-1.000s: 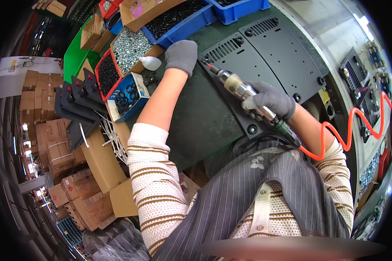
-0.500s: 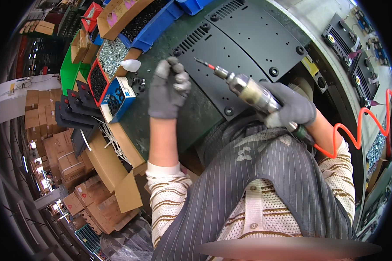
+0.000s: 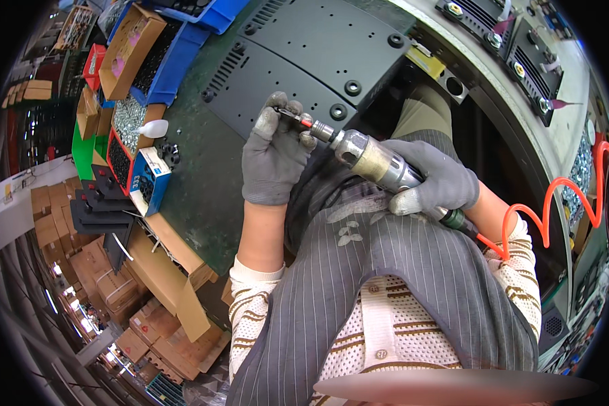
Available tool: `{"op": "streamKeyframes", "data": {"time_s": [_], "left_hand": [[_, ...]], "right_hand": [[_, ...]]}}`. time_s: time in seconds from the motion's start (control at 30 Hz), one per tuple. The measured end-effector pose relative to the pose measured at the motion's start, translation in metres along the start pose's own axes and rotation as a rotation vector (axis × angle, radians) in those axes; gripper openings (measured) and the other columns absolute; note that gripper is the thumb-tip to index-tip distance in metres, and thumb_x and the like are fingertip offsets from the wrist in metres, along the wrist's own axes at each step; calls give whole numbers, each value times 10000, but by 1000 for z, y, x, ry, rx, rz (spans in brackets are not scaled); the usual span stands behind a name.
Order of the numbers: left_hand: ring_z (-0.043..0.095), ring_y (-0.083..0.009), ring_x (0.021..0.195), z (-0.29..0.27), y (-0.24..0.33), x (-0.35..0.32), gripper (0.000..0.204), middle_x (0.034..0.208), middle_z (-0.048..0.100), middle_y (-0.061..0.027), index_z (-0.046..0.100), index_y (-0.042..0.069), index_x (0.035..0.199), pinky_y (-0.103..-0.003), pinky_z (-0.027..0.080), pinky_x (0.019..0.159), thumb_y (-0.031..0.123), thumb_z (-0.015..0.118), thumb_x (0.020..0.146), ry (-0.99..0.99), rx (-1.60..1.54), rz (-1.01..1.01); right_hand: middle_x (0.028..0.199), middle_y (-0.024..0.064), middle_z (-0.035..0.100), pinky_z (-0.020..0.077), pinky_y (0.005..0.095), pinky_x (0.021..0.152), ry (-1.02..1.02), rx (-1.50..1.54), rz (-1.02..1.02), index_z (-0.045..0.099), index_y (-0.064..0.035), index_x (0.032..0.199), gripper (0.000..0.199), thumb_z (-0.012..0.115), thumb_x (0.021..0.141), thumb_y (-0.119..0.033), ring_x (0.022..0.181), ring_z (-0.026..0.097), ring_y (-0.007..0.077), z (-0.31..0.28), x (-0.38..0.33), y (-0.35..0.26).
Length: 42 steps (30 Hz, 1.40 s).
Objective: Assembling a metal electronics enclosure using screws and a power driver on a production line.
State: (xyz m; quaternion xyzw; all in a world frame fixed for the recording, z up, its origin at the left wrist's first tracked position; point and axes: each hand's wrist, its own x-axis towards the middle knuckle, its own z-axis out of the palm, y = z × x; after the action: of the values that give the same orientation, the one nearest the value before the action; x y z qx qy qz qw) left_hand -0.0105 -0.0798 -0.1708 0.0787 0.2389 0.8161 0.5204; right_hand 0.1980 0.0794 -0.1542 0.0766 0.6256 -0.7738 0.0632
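My right hand [image 3: 440,177], in a grey glove, is wrapped round an air screwdriver [image 3: 372,159] with a silver body and a red coiled hose [image 3: 548,196]. The tool points up and left over my lap. Its thin bit [image 3: 298,120], with a red band, reaches the fingertips of my left hand [image 3: 275,159]. That gloved hand is closed in a pinch at the bit's tip; whatever small thing it may hold there is hidden. Beyond it lie two black metal panels [image 3: 318,51] side by side, with slots, small holes and round black feet [image 3: 352,87].
At the left stand a blue bin [image 3: 169,74], a box of silver screws [image 3: 128,122], a red-edged tray of black screws [image 3: 119,161] and a small blue box [image 3: 152,181]. A white bottle [image 3: 154,128] lies beside them. On the right, a conveyor [image 3: 480,74] carries black units [image 3: 531,71].
My left hand has come to the bit's tip, and the screwdriver has swung slightly nearer to it. With my view turned, the panels appear farther up and left.
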Motion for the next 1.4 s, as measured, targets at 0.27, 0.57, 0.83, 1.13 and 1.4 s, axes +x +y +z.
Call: {"op": "streamKeyframes", "data": {"time_s": [0.27, 0.57, 0.83, 1.13, 1.4], "left_hand": [[650, -228, 894, 9, -3, 7, 259, 1041, 629, -162, 563, -3, 1144, -338, 581, 721, 165, 501, 957, 33, 192, -52], [655, -183, 826, 29, -4, 23, 290, 1009, 647, -126, 581, -13, 1145, -285, 562, 695, 192, 520, 950, 59, 708, -141], [609, -137, 873, 27, -10, 44, 240, 1003, 641, -60, 669, 65, 1052, -258, 494, 760, 189, 678, 847, 186, 1581, 351], [568, -267, 989, 9, -33, 65, 292, 1013, 650, -47, 715, 136, 964, -388, 459, 869, 288, 747, 716, -63, 2161, 571], [556, -262, 998, 7, -31, 68, 258, 1014, 648, -32, 725, 146, 944, -383, 451, 872, 270, 737, 718, -97, 2129, 559]], "right_hand": [[827, 69, 597, 498, 252, 564, -10, 96, 66, 505, 16, 1188, 619, 796, 691, -210, 640, 583, 105, -11, -11, 2], [805, 84, 612, 503, 261, 562, 45, 32, 91, 512, 13, 1179, 602, 783, 684, -199, 641, 610, 130, -25, -24, 5], [949, 124, 638, 487, 333, 793, 223, -232, 109, 515, 3, 1239, 769, 792, 622, -364, 831, 624, 220, -40, -61, 38], [871, 82, 620, 475, 314, 749, 294, -259, 186, 533, -9, 1200, 689, 781, 653, -346, 776, 589, 173, -40, -52, 65], [953, 96, 626, 470, 323, 803, 288, -257, 196, 509, 8, 1234, 727, 796, 646, -310, 850, 593, 183, -40, -43, 51]]}}
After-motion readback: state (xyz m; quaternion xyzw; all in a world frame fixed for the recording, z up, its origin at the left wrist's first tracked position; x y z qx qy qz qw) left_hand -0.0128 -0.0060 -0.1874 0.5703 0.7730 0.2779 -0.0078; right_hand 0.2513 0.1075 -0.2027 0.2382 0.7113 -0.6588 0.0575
